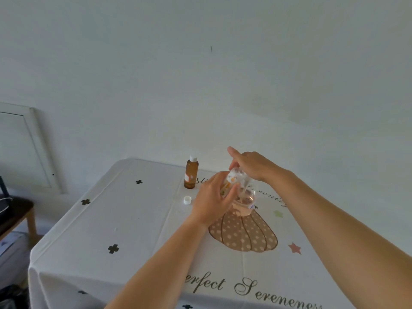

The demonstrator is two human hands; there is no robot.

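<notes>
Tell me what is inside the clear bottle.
Pale pink liquid sits at the bottom of the clear bottle, with a whitish tube running down. Fingers of the left hand cover its labelled side.

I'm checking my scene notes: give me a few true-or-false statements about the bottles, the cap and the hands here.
1. The amber bottle stands upright on the tablecloth. True.
2. The loose white cap lies to the right of both hands. False: it lies left of the left hand, in front of the amber bottle.
3. The left hand grips the clear bottle. True.
4. The right hand rests flat on the tablecloth. False: it is raised, holding the top of the clear bottle.
</notes>
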